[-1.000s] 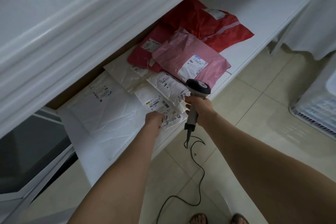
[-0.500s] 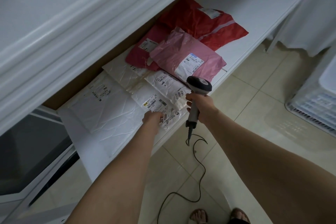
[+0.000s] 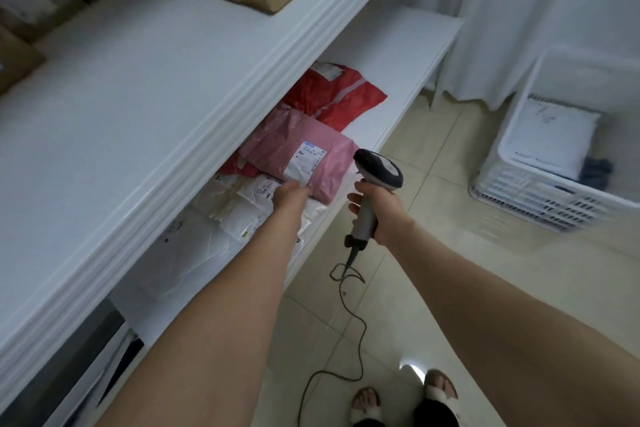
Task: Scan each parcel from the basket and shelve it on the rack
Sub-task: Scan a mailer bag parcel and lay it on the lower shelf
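Parcels mostly shelved already: pink parcel [image 3: 311, 152] at the front of the lower shelf [image 3: 401, 55] of the rack [image 3: 221, 121], red parcel [image 3: 332, 97] behind it, white parcels [image 3: 239, 208] overlapping just beside it and partly out of sight under the rack's upper level. Left hand [image 3: 289, 196] reached in against the near edge of the pink parcel, touching it below the label; fingers hidden behind the back of the hand, so cannot tell whether pinching the wrap or merely pressing. Right hand [image 3: 382, 215] wrapped round the handle of the scanner [image 3: 377, 170], head tilted toward the shelf, cable [image 3: 355, 319] trailing to the floor. Looks like the tail of the shelving step: settling a parcel among the others. Basket [image 3: 519, 198] well apart on the floor to the right, at least one white mailer [image 3: 550, 135] lying in it, so task judged unfinished. Next, probably: let go at the shelf, turn to the basket, lift out a parcel one-handed, find its label, bring the scanner's window onto the barcode. Needs label side up and flat; soft wrap likely to crease over the code.
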{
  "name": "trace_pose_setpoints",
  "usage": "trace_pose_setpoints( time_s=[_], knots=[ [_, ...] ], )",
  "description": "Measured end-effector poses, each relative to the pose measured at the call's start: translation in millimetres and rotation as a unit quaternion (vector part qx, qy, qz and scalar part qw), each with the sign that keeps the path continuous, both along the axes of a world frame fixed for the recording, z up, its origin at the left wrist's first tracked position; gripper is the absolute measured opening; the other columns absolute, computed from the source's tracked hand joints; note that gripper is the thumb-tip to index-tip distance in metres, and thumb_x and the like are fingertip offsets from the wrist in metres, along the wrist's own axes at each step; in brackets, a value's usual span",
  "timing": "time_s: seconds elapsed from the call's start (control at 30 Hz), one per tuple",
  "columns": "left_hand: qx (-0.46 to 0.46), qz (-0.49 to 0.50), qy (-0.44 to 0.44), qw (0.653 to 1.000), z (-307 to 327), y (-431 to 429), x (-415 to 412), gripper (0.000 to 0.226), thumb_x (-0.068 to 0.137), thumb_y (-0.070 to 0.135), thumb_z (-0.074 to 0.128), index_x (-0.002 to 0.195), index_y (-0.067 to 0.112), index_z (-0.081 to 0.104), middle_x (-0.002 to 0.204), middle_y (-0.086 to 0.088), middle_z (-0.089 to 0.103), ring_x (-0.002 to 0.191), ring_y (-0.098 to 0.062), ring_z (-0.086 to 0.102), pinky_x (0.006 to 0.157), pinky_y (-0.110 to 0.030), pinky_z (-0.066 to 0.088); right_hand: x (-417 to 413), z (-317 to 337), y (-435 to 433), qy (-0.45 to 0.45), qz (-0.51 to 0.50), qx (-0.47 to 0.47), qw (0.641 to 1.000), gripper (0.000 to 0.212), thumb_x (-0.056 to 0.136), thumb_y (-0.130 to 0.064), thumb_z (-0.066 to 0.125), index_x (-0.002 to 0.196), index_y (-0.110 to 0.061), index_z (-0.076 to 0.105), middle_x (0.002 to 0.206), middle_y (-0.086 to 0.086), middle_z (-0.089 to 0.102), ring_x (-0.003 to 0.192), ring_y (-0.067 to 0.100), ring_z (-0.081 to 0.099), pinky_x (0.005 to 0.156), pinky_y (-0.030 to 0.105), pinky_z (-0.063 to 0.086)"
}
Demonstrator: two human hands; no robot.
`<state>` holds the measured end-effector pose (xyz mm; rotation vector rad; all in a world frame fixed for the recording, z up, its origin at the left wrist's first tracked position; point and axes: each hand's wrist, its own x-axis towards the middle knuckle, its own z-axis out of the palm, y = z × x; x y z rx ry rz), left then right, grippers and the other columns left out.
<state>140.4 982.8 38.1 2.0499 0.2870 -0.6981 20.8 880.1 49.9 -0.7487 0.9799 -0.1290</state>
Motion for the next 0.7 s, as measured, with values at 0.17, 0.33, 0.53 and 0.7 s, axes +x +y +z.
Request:
trace_pose_setpoints(
  time_s=[0.17,0.33,0.53,0.7],
  knots=[
    [-0.032,-0.097,-0.018,0.995,45.5,-97.6,-30.0,0.035,0.09,0.003,0.054,0.125,0.0,0.058,0.125,-0.022,0.06,0.112,-0.036,0.06,0.095,-0.042,0.048,-44.5,37.9,-72.7,0.021,-0.024,0.03,0.999,0.013,0.089,-0.032,0.068,0.094,-0.023,0.06,0.088,0.0,0.069,0.081,0.016,0.063,0.093,0.04,0.05],
    [-0.028,-0.159,-0.053,0.985,68.1,-213.8,-65.6,0.046,0.086,0.007,0.059,0.132,0.01,0.056,0.133,-0.012,0.056,0.123,-0.031,0.052,0.104,-0.039,0.043,-94.1,61.6,-171.0,-0.031,-0.115,0.072,0.99,0.025,0.087,-0.04,0.071,0.1,-0.021,0.06,0.09,0.002,0.07,0.085,0.018,0.066,0.088,0.047,0.053],
    [-0.021,-0.211,-0.07,0.975,78.9,-372.6,-117.7,0.043,0.086,0.01,0.064,0.129,0.012,0.058,0.132,-0.01,0.056,0.12,-0.028,0.052,0.101,-0.039,0.043,-162.5,71.6,-317.7,-0.068,-0.212,0.125,0.967,0.022,0.089,-0.034,0.069,0.099,-0.017,0.06,0.085,0.004,0.066,0.085,0.018,0.065,0.098,0.049,0.048],
    [-0.021,-0.227,-0.064,0.972,78.8,-483.3,-166.0,0.041,0.087,0.01,0.063,0.128,0.013,0.058,0.131,-0.01,0.057,0.12,-0.027,0.051,0.102,-0.041,0.044,-210.3,70.4,-425.8,-0.076,-0.279,0.143,0.947,0.018,0.092,-0.031,0.066,0.098,-0.016,0.059,0.081,0.006,0.063,0.086,0.02,0.061,0.101,0.048,0.046]
  ],
)
